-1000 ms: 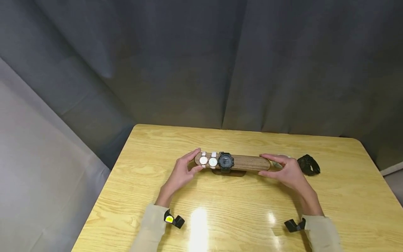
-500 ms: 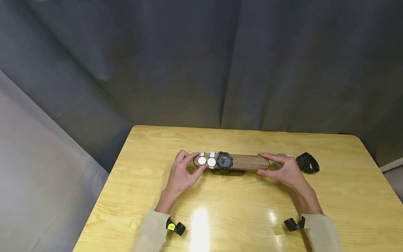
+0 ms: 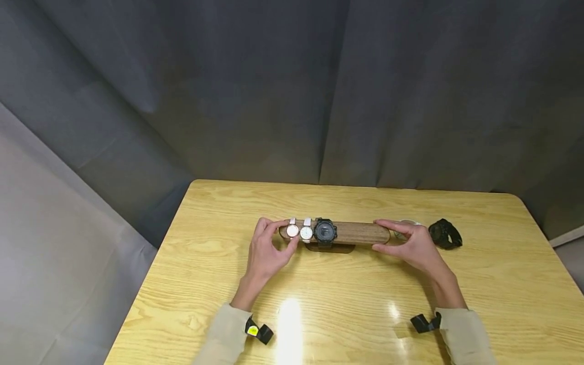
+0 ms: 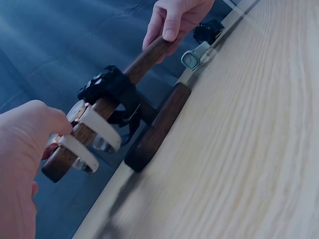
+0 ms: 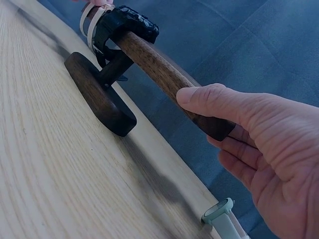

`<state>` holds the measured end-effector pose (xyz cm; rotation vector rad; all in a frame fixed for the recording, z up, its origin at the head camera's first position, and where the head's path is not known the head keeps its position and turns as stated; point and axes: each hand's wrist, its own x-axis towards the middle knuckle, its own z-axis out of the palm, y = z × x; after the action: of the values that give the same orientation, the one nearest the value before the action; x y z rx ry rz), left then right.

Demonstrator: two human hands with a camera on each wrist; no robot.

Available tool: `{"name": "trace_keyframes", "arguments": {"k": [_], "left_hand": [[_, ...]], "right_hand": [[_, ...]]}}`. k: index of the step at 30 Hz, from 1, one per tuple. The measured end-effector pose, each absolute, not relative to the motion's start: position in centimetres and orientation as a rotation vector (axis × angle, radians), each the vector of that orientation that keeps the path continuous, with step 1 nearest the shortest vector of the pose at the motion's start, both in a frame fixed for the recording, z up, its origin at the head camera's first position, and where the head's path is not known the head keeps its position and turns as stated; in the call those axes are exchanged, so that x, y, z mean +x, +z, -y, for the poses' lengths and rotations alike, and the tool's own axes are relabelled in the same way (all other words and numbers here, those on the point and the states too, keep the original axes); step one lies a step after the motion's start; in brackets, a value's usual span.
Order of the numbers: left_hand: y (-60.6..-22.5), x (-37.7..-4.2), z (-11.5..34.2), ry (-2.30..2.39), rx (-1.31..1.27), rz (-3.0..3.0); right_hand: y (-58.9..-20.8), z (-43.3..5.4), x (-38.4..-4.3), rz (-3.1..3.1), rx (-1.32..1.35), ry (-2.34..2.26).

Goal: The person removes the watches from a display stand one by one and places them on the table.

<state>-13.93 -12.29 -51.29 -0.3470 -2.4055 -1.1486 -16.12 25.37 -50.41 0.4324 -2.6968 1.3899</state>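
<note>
Above the desk (image 3: 342, 284), the left hand's (image 3: 268, 254) fingers appear to pinch the outer white watch (image 3: 292, 231) on the wooden stand (image 3: 362, 233); the right hand's (image 3: 418, 247) fingers grip its right end. The stand also bears an inner white watch (image 3: 306, 232) and black watch (image 3: 325, 231). Beyond lie a pale-green watch (image 4: 190, 59) and dark watch (image 3: 440, 234).

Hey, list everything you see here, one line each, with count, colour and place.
Table: one, light wood, foreground
Curtain: count unclear, dark grey, behind table
Stand: one, brown, toward table's back
White watches: two, white straps, stand's left end
Black watch: one, black, on stand beside them
Other black watch: one, black, table, right
Green watch: one, pale green, table, left of that
Wrist cameras: two, black, at cuffs
Sleeves: two, beige, forearms
Hands: two, bare, at stand's ends
</note>
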Motion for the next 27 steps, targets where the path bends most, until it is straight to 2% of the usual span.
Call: {"name": "trace_keyframes", "arguments": {"k": [27], "left_hand": [[-51.75, -13.48, 11.74, -1.245, -0.324, 2.256]], "right_hand": [[-49.99, -24.83, -15.80, 2.705, 0.462, 1.372]]}}
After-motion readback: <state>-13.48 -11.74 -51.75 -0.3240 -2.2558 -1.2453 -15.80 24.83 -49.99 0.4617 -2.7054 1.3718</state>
